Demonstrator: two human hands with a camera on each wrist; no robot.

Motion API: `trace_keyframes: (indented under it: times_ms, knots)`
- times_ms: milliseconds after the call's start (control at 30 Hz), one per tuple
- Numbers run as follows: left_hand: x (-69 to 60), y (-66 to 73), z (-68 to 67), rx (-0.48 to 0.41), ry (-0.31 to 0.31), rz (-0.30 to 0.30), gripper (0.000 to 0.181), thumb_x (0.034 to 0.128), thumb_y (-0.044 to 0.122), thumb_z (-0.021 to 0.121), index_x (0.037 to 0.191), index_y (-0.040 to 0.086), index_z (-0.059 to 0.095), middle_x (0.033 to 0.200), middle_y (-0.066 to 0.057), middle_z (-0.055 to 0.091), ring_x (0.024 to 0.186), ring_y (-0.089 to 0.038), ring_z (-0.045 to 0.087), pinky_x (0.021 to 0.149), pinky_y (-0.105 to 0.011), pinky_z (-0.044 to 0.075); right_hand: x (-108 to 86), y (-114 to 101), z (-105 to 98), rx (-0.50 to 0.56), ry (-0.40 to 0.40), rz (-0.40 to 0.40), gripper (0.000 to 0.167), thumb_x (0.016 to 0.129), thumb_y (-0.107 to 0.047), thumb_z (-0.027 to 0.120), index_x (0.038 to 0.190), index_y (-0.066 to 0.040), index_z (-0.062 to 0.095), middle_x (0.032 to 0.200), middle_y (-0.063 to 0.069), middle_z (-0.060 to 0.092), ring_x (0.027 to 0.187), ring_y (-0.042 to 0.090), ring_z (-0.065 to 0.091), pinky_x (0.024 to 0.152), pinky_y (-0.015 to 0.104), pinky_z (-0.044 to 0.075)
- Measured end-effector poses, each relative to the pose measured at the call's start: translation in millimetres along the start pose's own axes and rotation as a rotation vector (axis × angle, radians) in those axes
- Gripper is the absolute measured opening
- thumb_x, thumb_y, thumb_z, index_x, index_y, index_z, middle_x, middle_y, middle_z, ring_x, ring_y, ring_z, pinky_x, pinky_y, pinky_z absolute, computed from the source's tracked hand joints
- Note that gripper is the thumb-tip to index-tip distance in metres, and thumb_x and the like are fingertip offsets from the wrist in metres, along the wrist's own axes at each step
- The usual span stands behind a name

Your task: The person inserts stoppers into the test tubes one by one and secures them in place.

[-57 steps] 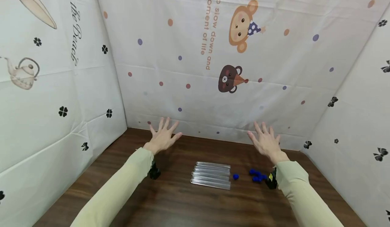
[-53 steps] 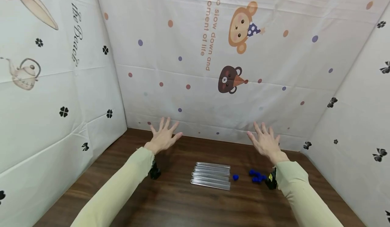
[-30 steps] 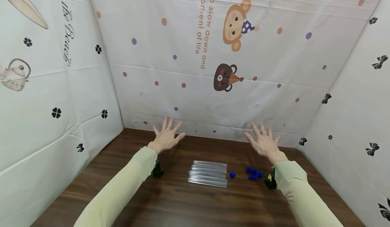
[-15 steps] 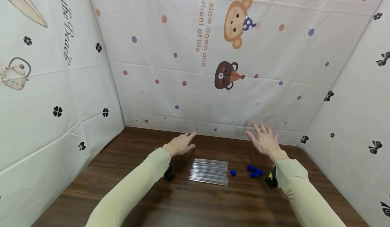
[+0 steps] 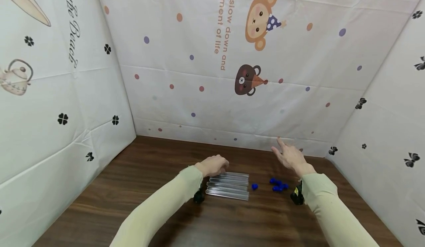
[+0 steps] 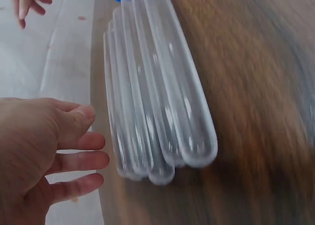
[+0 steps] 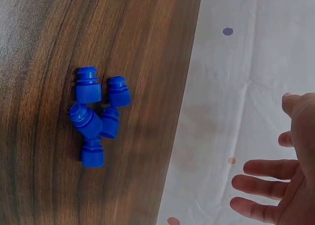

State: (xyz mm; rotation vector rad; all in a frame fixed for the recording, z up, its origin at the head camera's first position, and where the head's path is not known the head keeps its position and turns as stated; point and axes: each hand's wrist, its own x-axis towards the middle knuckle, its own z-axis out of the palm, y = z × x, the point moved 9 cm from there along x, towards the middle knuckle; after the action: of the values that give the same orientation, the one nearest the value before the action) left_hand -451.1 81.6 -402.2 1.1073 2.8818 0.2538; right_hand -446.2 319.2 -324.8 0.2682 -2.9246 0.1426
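Several clear plastic test tubes (image 5: 229,194) lie side by side on the table, rounded ends to the left. My left hand (image 5: 212,165) hovers at their far left end, fingers bent loosely. In the left wrist view, a small gap separates that hand (image 6: 29,146) from the test tubes (image 6: 172,82), and it holds nothing. Off to the right, a cluster of blue ribbed stoppers (image 5: 279,185) lies on the wood; the stoppers (image 7: 88,93) show clearly in the right wrist view. Beyond them my right hand (image 5: 292,158) is held in the air with nothing in it.
One lone blue stopper (image 5: 254,186) lies between the tubes and the cluster. The dark wooden table (image 5: 159,166) is bounded by white printed cloth (image 5: 212,103) at the back and both sides. A black device is on each wrist.
My left hand has moved right and down to the tubes, its spread fingers now bending. The right hand stays near its place, its fingers less spread. Tubes and stoppers have not moved on the table.
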Motion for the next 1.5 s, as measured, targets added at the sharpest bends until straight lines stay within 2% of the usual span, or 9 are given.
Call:
trace_keyframes:
  times_ms: [200,367,533,667,900,1167,1267,1400,1500]
  knots:
    - [6.4,11.0,4.6,0.043,0.011,0.015,0.017,0.0929,0.014,0.064,0.109,0.016,0.070,0.109,0.003,0.070,0.096,-0.012,0.065,0.078,-0.025,0.053,0.4,-1,7,0.032,-0.052,-0.001,0.070,0.103,-0.051,0.028,0.147,0.004,0.028,0.122,0.033,0.059,0.101,0.047,0.062,0.085,0.060,0.047]
    - [8.7,10.4,8.7,0.046,0.007,-0.005,0.015,0.0929,0.015,0.064,0.106,0.016,0.071,0.106,0.003,0.070,0.093,-0.011,0.064,0.075,-0.025,0.052,0.5,-3,11,0.055,-0.074,0.010,0.063,0.103,-0.045,0.036,0.141,0.005,0.039,0.120,0.033,0.060,0.098,0.045,0.063,0.079,0.057,0.051]
    - [11.2,7.9,10.8,0.039,0.010,-0.011,0.012,0.0928,0.013,0.064,0.101,0.016,0.071,0.102,0.003,0.070,0.089,-0.010,0.063,0.072,-0.025,0.051,-0.3,-8,15,0.062,-0.084,-0.008,0.051,0.103,-0.035,0.042,0.131,0.008,0.049,0.114,0.030,0.063,0.095,0.042,0.065,0.079,0.055,0.052]
    - [12.4,7.2,10.5,0.040,0.008,-0.006,0.008,0.0926,0.012,0.064,0.096,0.016,0.071,0.094,0.004,0.069,0.078,-0.008,0.057,0.066,-0.023,0.047,-0.9,-11,16,0.069,-0.090,-0.021,0.047,0.102,-0.033,0.044,0.122,0.008,0.056,0.109,0.027,0.065,0.094,0.040,0.065,0.080,0.054,0.051]
    - [14.6,8.3,11.3,0.060,0.009,0.001,0.008,0.0914,0.010,0.065,0.087,0.016,0.067,0.084,0.005,0.064,0.069,-0.008,0.046,0.060,-0.023,0.039,-1.5,-13,17,0.069,-0.098,-0.007,0.048,0.102,-0.034,0.045,0.122,0.008,0.058,0.110,0.027,0.065,0.096,0.040,0.065,0.083,0.054,0.050]
    - [12.7,9.6,13.7,0.078,0.017,-0.005,0.012,0.0911,0.007,0.063,0.082,0.015,0.065,0.082,0.004,0.063,0.069,-0.009,0.043,0.060,-0.024,0.036,-2.0,-19,24,0.080,-0.127,-0.021,0.042,0.100,-0.032,0.048,0.114,0.005,0.063,0.097,0.018,0.068,0.083,0.031,0.066,0.073,0.048,0.051]
    - [11.2,8.0,13.0,0.068,0.018,-0.006,0.011,0.0934,0.007,0.060,0.091,0.014,0.068,0.089,0.002,0.067,0.072,-0.009,0.051,0.063,-0.024,0.042,-4.2,-18,27,0.076,-0.136,-0.017,0.043,0.100,-0.031,0.048,0.117,0.006,0.061,0.105,0.022,0.067,0.091,0.035,0.066,0.078,0.050,0.051]
    - [6.7,1.8,9.1,0.055,0.007,-0.027,0.021,0.0954,0.006,0.057,0.112,0.014,0.065,0.106,-0.001,0.070,0.089,-0.012,0.065,0.073,-0.025,0.052,-10.0,-18,28,0.088,-0.153,-0.023,0.043,0.099,-0.028,0.051,0.122,0.008,0.059,0.117,0.028,0.063,0.102,0.041,0.063,0.084,0.053,0.050]
    - [1.6,-4.4,4.9,0.042,0.002,-0.038,0.034,0.0937,0.002,0.058,0.125,0.014,0.058,0.112,-0.002,0.069,0.093,-0.014,0.066,0.075,-0.025,0.053,-13.9,-19,31,0.118,-0.167,-0.028,0.037,0.097,-0.024,0.056,0.118,0.006,0.062,0.113,0.025,0.065,0.095,0.036,0.065,0.080,0.050,0.052]
